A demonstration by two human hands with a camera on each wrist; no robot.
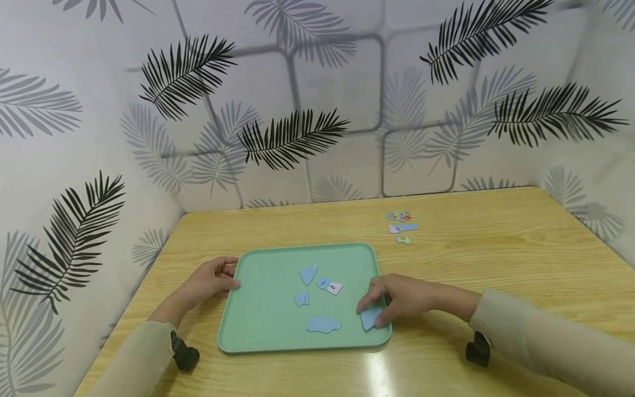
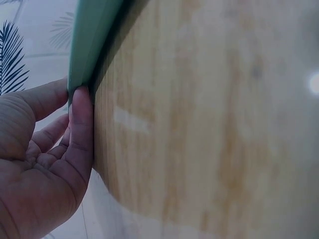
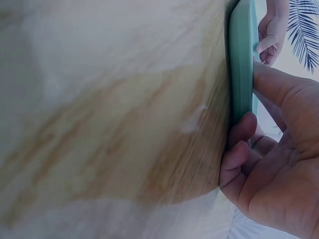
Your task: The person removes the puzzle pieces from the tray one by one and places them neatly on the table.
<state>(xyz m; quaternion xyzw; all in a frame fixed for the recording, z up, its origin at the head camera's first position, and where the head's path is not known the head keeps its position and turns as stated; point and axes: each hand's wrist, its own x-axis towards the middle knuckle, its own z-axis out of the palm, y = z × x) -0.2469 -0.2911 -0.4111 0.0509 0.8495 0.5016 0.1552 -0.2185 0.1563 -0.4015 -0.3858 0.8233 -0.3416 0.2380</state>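
A light green tray (image 1: 263, 331) lies on the wooden table with several pale blue, irregularly cut puzzle pieces in it. At its left rim, my left hand (image 1: 214, 278) pinches the edge; in the left wrist view the thumb and fingers of that hand (image 2: 55, 144) meet around the green rim (image 2: 92, 45). My right hand (image 1: 404, 298) reaches over the right rim, thumb and index finger on opposite sides of a blue puzzle piece (image 1: 369, 318). From the right wrist, this hand's (image 3: 279, 149) lower fingers curl beside the tray's outer wall (image 3: 241, 64); the piece is hidden there.
Inside the tray lie a blue triangular piece (image 1: 308, 274), a blue-and-white piece (image 1: 329, 285), a small piece (image 1: 301, 298) and a wavy-edged piece (image 1: 323, 324). Beyond the tray, coloured pieces (image 1: 403, 227) lie near the back of the table (image 1: 496, 248). A leaf-patterned wall (image 1: 337, 165) stands behind.
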